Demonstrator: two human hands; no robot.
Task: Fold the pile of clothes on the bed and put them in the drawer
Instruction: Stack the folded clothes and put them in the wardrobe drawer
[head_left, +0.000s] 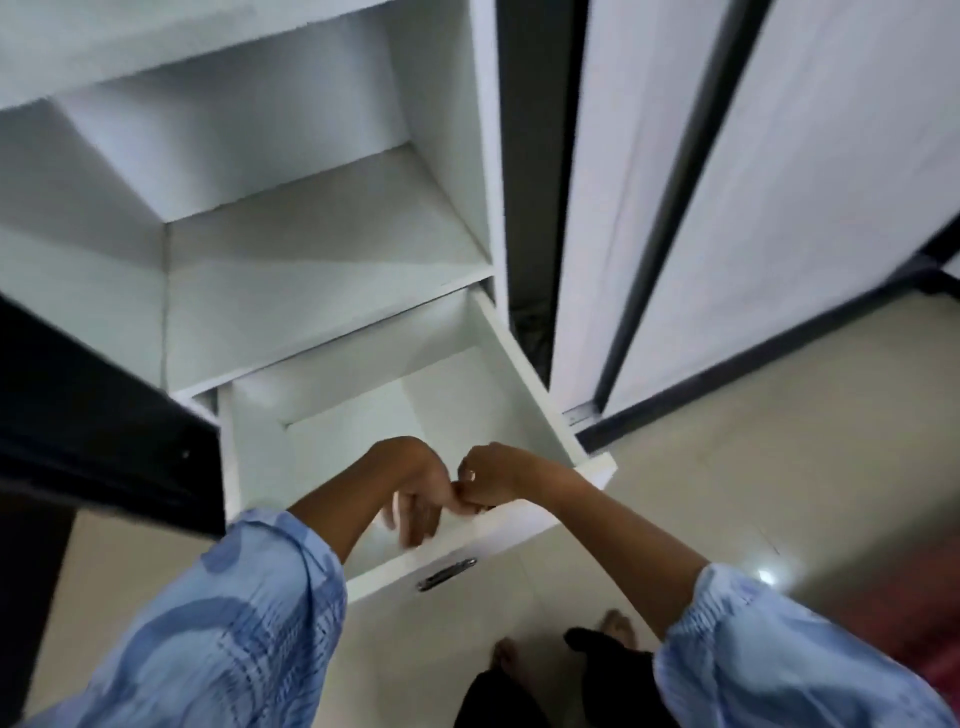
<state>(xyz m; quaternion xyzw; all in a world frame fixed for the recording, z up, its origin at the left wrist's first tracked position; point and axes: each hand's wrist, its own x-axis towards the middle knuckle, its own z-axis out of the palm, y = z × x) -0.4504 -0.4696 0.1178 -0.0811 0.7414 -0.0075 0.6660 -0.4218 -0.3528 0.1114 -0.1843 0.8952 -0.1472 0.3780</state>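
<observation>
Drawer (483, 410) pulled out of white wardrobe (322, 249); left hand (415, 493), fingers (418, 525) hanging loosely extended, and right hand (485, 480), fingers curled, holding nothing discernible, meet above its front edge.

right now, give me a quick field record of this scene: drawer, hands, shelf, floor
drawer: white drawer pulled out, nothing visible inside
handle: metal handle on the drawer front
left hand: left hand over the front edge, fingers pointing down, holding nothing
right hand: right hand curled at the front edge beside the left; grip unclear
shelf: white shelf above the drawer, bare
clothes: none in view
floor: beige tiled floor, feet below
</observation>
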